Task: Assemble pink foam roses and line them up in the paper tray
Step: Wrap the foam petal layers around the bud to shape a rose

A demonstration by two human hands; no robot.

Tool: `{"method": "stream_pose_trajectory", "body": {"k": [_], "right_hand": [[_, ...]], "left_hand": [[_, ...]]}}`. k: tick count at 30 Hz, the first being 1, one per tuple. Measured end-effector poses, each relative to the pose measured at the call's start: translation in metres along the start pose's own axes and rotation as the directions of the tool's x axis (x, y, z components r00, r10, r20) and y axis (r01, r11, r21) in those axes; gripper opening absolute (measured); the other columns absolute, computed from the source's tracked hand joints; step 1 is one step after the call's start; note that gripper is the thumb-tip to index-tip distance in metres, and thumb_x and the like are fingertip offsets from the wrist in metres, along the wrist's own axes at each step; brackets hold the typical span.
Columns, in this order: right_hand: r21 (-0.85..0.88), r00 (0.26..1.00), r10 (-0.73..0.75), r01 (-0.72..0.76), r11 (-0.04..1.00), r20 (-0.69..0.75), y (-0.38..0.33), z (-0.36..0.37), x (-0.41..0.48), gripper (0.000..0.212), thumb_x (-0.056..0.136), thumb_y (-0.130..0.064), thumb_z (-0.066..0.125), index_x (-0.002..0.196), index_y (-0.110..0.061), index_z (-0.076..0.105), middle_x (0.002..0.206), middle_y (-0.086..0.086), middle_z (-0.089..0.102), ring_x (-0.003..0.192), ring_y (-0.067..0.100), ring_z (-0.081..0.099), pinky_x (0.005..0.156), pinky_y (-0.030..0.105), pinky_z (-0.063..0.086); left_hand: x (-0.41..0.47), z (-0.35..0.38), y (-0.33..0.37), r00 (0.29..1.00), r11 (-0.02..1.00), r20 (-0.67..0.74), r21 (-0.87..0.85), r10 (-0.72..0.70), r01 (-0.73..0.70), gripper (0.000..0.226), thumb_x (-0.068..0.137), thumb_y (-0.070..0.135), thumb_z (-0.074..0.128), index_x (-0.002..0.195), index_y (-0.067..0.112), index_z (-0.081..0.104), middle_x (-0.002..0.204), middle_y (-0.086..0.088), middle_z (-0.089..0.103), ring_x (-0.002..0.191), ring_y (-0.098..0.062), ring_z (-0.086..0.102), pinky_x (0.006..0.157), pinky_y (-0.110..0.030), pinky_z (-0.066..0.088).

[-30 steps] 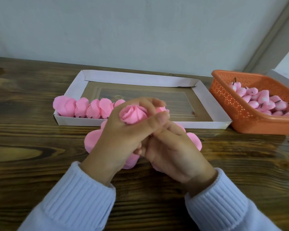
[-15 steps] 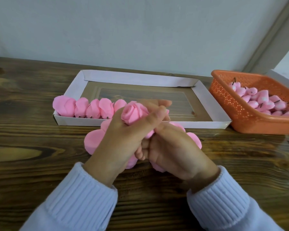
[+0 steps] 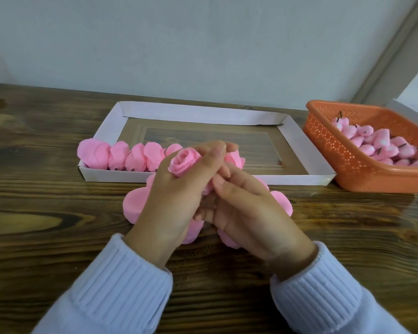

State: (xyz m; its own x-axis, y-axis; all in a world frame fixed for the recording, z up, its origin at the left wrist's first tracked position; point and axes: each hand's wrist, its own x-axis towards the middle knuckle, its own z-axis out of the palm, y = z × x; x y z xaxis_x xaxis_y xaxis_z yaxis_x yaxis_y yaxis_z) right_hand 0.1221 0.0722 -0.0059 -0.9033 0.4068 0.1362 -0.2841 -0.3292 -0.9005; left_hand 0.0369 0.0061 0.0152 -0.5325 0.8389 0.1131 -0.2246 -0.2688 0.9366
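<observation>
Ok so | L hand [image 3: 171, 201] curled round rose [image 3: 182, 162], held over near edge of paper tray [image 3: 203, 112] | R hand [image 3: 249, 213] pinching its base | done roses [image 3: 130, 157] lined up tray front-left | loose petals [image 3: 133, 203] on table under hands | orange basket [image 3: 348, 165] w/ buds [image 3: 372, 145] on right

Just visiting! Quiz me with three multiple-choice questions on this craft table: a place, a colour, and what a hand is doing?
1. Relative to the paper tray, the basket stands: A. left B. right C. inside
2. The basket is: A. green B. blue C. orange
3. The grip of the left hand is: A. curled round a rolled pink rose B. open and empty C. out of view

Answers: B, it sits past the tray's right end; C, its perforated walls are orange; A, fingers and thumb wrap the rose.
</observation>
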Motion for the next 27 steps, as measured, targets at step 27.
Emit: {"method": "stream_pose_trajectory", "body": {"k": [27], "right_hand": [[-0.779, 0.942, -0.334, 0.198, 0.595, -0.015, -0.005, 0.001, -0.003, 0.019, 0.093, -0.009, 0.061, 0.112, -0.009, 0.066, 0.089, -0.008, 0.069, 0.083, 0.005, 0.065, 0.079, 0.024, 0.053]], "left_hand": [[0.009, -0.004, -0.011, 0.994, 0.989, -0.077, -0.121, 0.075, -0.084, 0.051, 0.086, 0.041, 0.064, 0.041, 0.022, 0.049, 0.082, 0.003, 0.071, 0.081, -0.012, 0.068, 0.068, -0.031, 0.055]]}}
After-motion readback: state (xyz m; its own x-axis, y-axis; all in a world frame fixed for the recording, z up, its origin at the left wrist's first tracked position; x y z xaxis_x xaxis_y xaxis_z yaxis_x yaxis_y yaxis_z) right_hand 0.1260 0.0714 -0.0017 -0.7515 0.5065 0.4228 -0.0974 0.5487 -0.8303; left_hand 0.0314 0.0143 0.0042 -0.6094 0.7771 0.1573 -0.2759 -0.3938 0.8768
